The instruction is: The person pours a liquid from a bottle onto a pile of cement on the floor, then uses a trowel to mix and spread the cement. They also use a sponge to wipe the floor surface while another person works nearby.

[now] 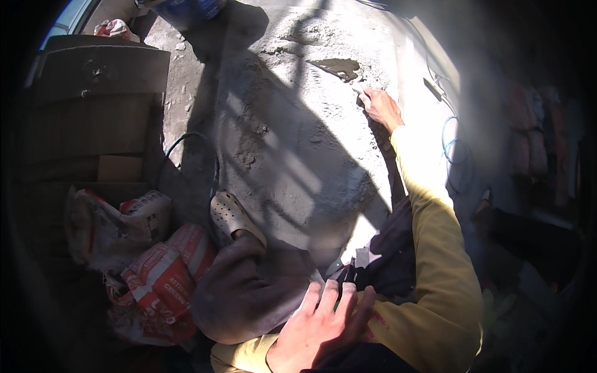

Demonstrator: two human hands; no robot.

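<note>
My right hand point(380, 107) reaches far forward into bright sun, its fingers closed round the handle of a pointing trowel point(339, 67). The pointed blade lies at the surface of rough grey mortar point(292, 133), partly sunlit and partly in shadow. Close to my body, my left hand point(323, 320) rests near my lap with its fingers spread and its back turned up. I see nothing gripped in it, though its palm is hidden. Just beyond its fingertips is a small dark object point(357, 264) whose kind I cannot make out.
Red and white paper sacks point(165, 283) lie crumpled at the left, below stacked dark slabs point(102, 124). A blue bucket point(186, 9) stands at the far edge. My foot in a beige clog point(230, 214) borders the mortar. A blue cable point(449, 146) curls at the right.
</note>
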